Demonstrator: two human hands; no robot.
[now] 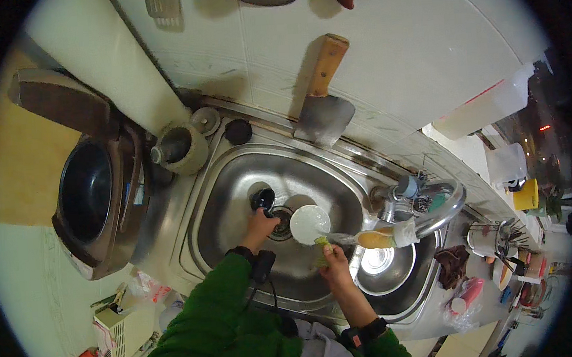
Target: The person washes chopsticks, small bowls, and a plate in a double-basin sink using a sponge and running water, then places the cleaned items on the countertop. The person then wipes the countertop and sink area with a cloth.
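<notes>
My left hand (261,226) holds a small dark cup (263,198) over the left part of the large steel sink basin (231,250), beside the drain (281,223). My right hand (336,264) grips a yellow-green sponge or cloth (323,253) close to the stream of water. A white bowl (310,224) lies in the basin between my hands, just above the sponge. Water runs from the faucet (440,213), whose spout ends in a yellowish sleeve (375,239), toward the bowl's lower right edge.
A steel bowl (390,270) sits in the smaller right basin. On the left stand a stone mortar (183,148) and an open brown rice cooker (88,190). A cleaver (327,92) leans against the tiled wall behind the sink. A brown cloth (452,265) lies on the right counter.
</notes>
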